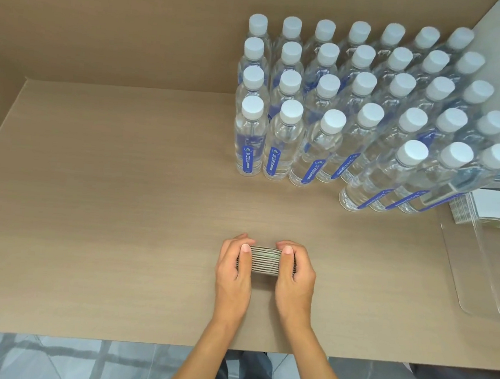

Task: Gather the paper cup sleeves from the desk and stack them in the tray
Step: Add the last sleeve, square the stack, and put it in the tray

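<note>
A bundle of flattened paper cup sleeves (265,260) stands on edge on the desk near its front. My left hand (233,274) presses its left end and my right hand (294,279) presses its right end, thumbs on top, squeezing the bundle between them. At the right edge a clear plastic tray (474,269) lies on the desk. A stack of white sleeves (491,212) rests at its far end, partly cut off by the frame.
Several rows of capped water bottles (355,117) fill the back right of the desk (120,208), the nearest just behind the tray. A brown wall closes the back and left. The desk's front edge lies below my wrists, with tiled floor beyond.
</note>
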### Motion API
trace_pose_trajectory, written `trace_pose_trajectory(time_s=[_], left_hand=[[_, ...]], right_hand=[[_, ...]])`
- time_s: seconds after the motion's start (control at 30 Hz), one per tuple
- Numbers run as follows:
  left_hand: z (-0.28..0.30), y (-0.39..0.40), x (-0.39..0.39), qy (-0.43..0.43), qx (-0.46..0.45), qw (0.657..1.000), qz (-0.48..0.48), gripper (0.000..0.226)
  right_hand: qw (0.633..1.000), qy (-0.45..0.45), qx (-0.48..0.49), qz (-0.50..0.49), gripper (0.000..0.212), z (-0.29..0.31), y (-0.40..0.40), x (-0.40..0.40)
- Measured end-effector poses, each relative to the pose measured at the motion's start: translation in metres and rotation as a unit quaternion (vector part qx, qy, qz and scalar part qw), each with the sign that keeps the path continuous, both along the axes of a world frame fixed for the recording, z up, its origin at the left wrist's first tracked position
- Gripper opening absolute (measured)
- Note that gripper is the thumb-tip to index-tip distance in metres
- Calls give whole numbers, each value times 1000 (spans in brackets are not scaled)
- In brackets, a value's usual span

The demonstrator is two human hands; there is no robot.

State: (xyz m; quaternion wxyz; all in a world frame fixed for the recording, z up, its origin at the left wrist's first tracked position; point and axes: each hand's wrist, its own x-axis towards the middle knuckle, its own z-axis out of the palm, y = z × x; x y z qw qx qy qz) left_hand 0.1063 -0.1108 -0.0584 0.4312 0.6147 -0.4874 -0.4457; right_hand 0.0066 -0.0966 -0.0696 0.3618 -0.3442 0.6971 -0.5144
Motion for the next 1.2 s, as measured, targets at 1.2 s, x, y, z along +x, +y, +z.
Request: trace_pose_trajectory(time_s=[1.2], left_hand=[[-17, -1, 22, -10, -41, 984, -172, 82]], right_hand=[[946, 88, 76, 302, 44, 3, 4, -50]])
